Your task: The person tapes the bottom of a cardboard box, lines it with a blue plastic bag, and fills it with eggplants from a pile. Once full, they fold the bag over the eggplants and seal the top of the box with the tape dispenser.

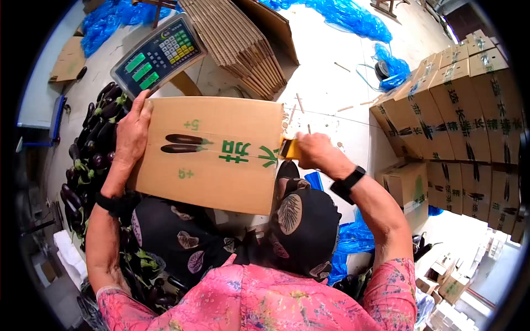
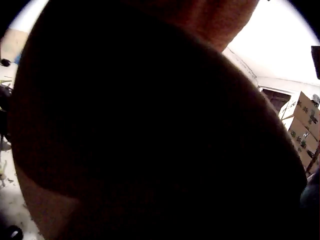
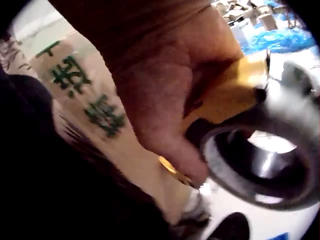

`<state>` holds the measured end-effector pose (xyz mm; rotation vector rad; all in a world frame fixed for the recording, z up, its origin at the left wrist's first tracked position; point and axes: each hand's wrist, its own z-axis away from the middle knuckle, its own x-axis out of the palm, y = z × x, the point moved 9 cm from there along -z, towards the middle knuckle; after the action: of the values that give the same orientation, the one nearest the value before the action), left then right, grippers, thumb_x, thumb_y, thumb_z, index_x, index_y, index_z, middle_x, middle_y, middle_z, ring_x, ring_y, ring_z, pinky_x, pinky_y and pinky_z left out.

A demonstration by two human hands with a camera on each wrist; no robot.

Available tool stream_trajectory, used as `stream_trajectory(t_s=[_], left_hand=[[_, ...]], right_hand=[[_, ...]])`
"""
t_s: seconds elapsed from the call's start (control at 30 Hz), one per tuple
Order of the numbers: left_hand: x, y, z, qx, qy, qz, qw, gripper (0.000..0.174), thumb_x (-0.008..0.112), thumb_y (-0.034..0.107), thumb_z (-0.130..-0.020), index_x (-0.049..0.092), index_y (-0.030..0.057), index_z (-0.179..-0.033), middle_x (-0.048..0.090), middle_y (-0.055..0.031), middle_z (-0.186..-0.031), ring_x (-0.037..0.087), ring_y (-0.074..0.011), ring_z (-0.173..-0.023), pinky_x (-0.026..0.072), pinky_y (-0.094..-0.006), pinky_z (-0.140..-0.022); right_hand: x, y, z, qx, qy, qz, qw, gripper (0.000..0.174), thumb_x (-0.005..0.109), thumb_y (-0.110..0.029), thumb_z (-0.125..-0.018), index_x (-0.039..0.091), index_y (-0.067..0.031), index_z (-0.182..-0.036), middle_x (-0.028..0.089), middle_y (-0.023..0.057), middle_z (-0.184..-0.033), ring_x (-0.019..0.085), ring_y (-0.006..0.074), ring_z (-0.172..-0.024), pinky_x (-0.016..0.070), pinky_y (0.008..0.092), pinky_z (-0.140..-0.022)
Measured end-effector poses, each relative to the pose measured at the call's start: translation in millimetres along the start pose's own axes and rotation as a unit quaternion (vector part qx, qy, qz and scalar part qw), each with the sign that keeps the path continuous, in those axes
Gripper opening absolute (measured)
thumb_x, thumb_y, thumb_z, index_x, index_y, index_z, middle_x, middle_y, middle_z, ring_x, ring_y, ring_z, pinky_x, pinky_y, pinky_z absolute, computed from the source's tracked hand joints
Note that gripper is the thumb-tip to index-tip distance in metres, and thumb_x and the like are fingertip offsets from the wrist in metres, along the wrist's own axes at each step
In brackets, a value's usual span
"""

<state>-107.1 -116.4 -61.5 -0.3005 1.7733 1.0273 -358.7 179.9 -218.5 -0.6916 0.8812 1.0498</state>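
Observation:
A closed cardboard box (image 1: 215, 182), printed with two eggplants and green characters, lies across the person's lap. My left hand (image 1: 131, 132) rests against its left side, fingers along the edge near the upper corner. In the left wrist view a dark, blurred shape covers most of the picture. My right hand (image 1: 320, 151) grips a yellow tape dispenser (image 1: 291, 149) at the box's right edge. The right wrist view shows the thumb curled round the dispenser, with a tape roll (image 3: 215, 150) on it and the printed box face beyond.
Eggplants (image 1: 91, 143) are heaped along the left. A scale display (image 1: 157, 55) stands beyond the box, beside a stack of flattened cartons (image 1: 232, 44). Packed boxes (image 1: 452, 110) are piled at the right. Blue plastic (image 1: 353, 19) lies on the floor (image 1: 326, 77).

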Motion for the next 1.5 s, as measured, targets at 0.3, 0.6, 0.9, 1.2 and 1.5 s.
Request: stream_trajectory(t_s=[0.3, 0.6, 0.9, 1.2, 1.5], left_hand=[[1.5, 2.4, -0.4, -0.014, -0.014, 0.009, 1.000, 0.047, 0.041, 0.043, -0.103, 0.048, 0.0173, -0.142, 0.067, -0.0238, -0.103, 0.066, -0.0379, -0.096, 0.0493, -0.0414, -0.084], [3.2, 7.8, -0.1, -0.014, -0.023, 0.004, 1.000, 0.045, 0.042, 0.038, -0.105, 0.049, 0.0128, -0.141, 0.067, -0.0189, -0.109, 0.065, -0.0230, -0.097, 0.0482, -0.0336, -0.088], [-2.3, 3.9, 1.5, -0.010, -0.017, 0.000, 1.000, 0.044, 0.039, 0.039, -0.106, 0.051, 0.0119, -0.139, 0.067, -0.0170, -0.109, 0.063, -0.0205, -0.095, 0.0482, -0.0336, -0.089], [-35.6, -55.4, 12.3, -0.037, -0.024, 0.077, 0.996, 0.046, 0.036, 0.042, -0.105, 0.051, 0.0089, -0.134, 0.062, -0.0102, -0.116, 0.059, -0.0199, -0.104, 0.0459, -0.0317, -0.092], [-64.2, -100.8, 87.6, -0.060, -0.139, 0.130, 0.980, 0.033, 0.051, 0.036, -0.100, 0.061, 0.0060, -0.110, 0.062, 0.0006, -0.100, 0.057, -0.0092, -0.085, 0.0483, -0.0271, -0.075]], right_hand=[[150.3, 174.6, 43.6, 0.251, 0.031, -0.571, 0.781, 0.062, 0.080, -0.047, -0.075, 0.059, -0.0060, -0.117, 0.062, 0.0056, -0.095, 0.055, 0.0185, -0.093, 0.0428, 0.0304, -0.082], [37.0, 87.4, 3.4, 0.121, 0.132, -0.671, 0.719, 0.036, 0.063, -0.039, -0.093, 0.064, -0.0031, -0.090, 0.061, 0.0031, -0.073, 0.055, 0.0106, -0.063, 0.0470, 0.0259, -0.058], [70.2, -41.0, -34.5, -0.152, -0.121, -0.672, 0.715, 0.041, 0.084, -0.039, -0.077, 0.061, -0.0051, -0.077, 0.059, -0.0011, -0.074, 0.053, 0.0100, -0.074, 0.0421, 0.0259, -0.066], [51.6, -34.0, -60.3, -0.038, -0.091, -0.754, 0.650, 0.092, 0.080, -0.052, -0.074, 0.045, 0.0027, -0.140, 0.057, 0.0141, -0.131, 0.054, 0.0238, -0.118, 0.0470, 0.0375, -0.092], [-176.6, -73.6, 16.6, -0.257, -0.032, -0.758, 0.598, 0.047, 0.074, -0.015, -0.085, 0.058, 0.0016, -0.126, 0.066, 0.0094, -0.118, 0.061, 0.0185, -0.110, 0.0446, 0.0345, -0.101]])
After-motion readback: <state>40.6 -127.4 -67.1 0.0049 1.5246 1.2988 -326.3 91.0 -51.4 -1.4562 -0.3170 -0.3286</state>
